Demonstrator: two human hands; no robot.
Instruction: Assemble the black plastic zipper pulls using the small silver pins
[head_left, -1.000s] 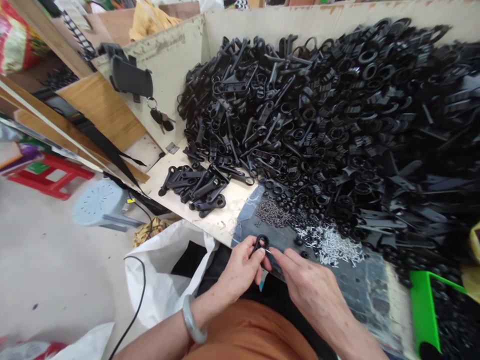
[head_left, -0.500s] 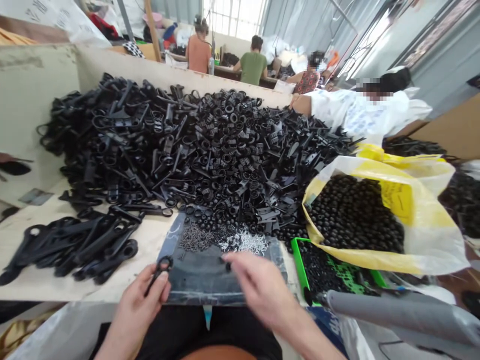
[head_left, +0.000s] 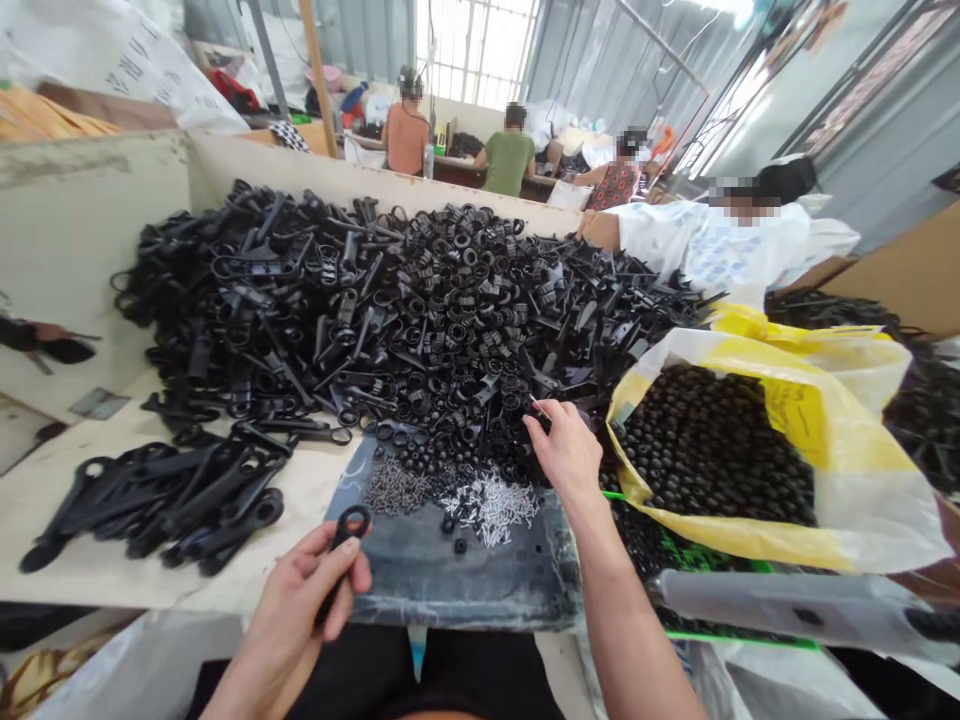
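My left hand (head_left: 311,590) is closed around a black plastic handle with a ring end (head_left: 351,522), held tilted over the front left corner of the dark work mat (head_left: 450,575). My right hand (head_left: 566,445) reaches to the near edge of the heap of black plastic parts (head_left: 420,290), thumb and fingers drawn together. A thin pale edge shows at its fingertips; what it belongs to is unclear. On the mat lie silver pins (head_left: 491,505), small dark screws (head_left: 397,485) and a few loose black beads (head_left: 460,546).
Black handles (head_left: 187,500) lie piled at left. To the right stand a yellow-and-white sack (head_left: 870,500) of black round beads and a green tray (head_left: 772,640) of small black pieces, partly behind a grey padded bar (head_left: 780,605). A co-worker (head_left: 727,240) sits behind the heap.
My right hand has moved from above the mat forward and right to the heap, leaving small black pieces on the mat. My left hand still holds the handle, now turned more toward view.
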